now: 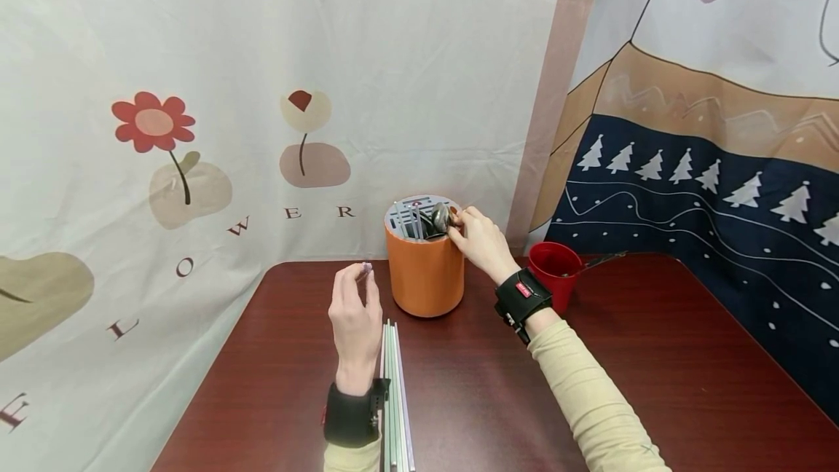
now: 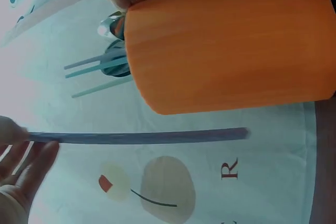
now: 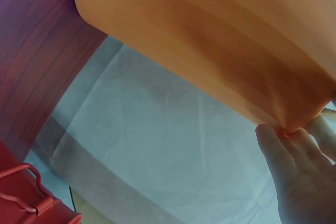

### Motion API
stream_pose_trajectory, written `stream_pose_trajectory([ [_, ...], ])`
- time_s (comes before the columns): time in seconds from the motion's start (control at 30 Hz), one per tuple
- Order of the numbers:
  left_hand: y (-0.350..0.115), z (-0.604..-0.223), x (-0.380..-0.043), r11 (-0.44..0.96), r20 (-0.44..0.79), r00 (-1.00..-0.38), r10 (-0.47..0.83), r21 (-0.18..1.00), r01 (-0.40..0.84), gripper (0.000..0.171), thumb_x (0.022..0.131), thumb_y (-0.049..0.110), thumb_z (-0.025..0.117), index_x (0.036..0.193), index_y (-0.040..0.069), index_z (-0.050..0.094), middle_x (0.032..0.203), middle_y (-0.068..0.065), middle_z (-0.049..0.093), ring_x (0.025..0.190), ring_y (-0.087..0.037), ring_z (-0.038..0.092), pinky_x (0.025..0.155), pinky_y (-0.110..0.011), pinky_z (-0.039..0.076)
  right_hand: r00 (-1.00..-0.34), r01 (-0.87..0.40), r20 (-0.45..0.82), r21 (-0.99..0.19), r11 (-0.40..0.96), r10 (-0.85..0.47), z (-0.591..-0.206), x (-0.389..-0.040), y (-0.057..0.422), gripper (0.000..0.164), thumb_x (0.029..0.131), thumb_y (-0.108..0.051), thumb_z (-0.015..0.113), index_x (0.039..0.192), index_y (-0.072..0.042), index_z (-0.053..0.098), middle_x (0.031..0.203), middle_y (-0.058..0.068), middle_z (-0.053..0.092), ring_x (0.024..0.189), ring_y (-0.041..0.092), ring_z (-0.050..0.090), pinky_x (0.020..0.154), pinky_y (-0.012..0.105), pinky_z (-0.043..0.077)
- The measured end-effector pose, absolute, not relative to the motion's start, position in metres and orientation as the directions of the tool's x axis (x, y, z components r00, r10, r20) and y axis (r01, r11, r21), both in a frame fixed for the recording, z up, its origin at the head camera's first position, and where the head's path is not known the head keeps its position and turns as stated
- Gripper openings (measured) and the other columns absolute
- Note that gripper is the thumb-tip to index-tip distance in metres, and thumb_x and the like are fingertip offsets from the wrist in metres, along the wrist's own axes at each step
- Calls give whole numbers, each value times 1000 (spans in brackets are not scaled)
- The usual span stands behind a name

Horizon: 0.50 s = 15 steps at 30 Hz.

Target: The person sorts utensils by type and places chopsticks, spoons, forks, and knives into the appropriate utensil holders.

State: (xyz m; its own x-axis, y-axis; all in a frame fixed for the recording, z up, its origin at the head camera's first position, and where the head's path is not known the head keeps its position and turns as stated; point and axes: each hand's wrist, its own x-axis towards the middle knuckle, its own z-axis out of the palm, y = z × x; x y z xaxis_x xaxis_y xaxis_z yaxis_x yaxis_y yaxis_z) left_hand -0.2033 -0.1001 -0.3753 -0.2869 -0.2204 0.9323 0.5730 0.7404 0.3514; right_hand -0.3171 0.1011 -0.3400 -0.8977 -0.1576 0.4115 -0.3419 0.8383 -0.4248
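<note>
My left hand [image 1: 357, 312] pinches a purple-grey chopstick [image 2: 142, 138] by one end, between thumb and fingertips. The chopstick is apart from and beside an orange utensil holder [image 1: 426, 275], at the holder's left in the head view. The holder's grey slotted top [image 1: 419, 206] has spoons [image 1: 440, 217] and a few thin sticks [image 2: 94, 66] standing in it. My right hand [image 1: 481, 239] grips the holder's rim on the right side, its fingertips [image 3: 265, 132] against the orange wall. Several pale green, white and purple chopsticks [image 1: 393, 399] lie beside my left forearm.
A red bucket [image 1: 557, 261] stands to the right of the holder, with a dark handle-like piece [image 1: 603, 259] sticking out over its rim. Both containers stand near the back edge of the brown table [image 1: 485, 399]. Printed cloth [image 1: 426, 79] hangs behind and to the right.
</note>
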Motion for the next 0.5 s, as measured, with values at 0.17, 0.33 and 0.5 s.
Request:
stream_pose_trajectory([
  [0.17, -94, -367, -200, 691, 956, -133, -260, 281, 666, 24, 75, -17, 67, 97, -8, 61, 92, -18, 64, 85, -23, 62, 90, -8, 46, -896, -341, 417, -427, 838, -152, -340, -316, 102, 24, 92, -25, 57, 106, -8, 66, 102, 6, 59, 84, 28, 61, 70, 41, 50],
  [0.33, -89, -365, -199, 651, 959, -43, -281, 223, 725, 20, 76, -15, 67, 94, -9, 59, 92, -18, 66, 84, -25, 63, 88, -11, 48, -896, -338, 417, -426, 839, -149, -340, -317, 101, 24, 92, -25, 56, 105, -8, 65, 101, 6, 58, 83, 28, 60, 69, 41, 50],
  [0.5, -85, -364, -199, 626, 954, 19, -299, 181, 758, 12, 82, -8, 65, 90, -8, 56, 90, -20, 66, 83, -27, 65, 87, -12, 49, -898, -338, 415, -428, 838, -150, -340, -317, 101, 24, 92, -26, 56, 106, -8, 65, 101, 6, 59, 84, 28, 61, 69, 41, 50],
])
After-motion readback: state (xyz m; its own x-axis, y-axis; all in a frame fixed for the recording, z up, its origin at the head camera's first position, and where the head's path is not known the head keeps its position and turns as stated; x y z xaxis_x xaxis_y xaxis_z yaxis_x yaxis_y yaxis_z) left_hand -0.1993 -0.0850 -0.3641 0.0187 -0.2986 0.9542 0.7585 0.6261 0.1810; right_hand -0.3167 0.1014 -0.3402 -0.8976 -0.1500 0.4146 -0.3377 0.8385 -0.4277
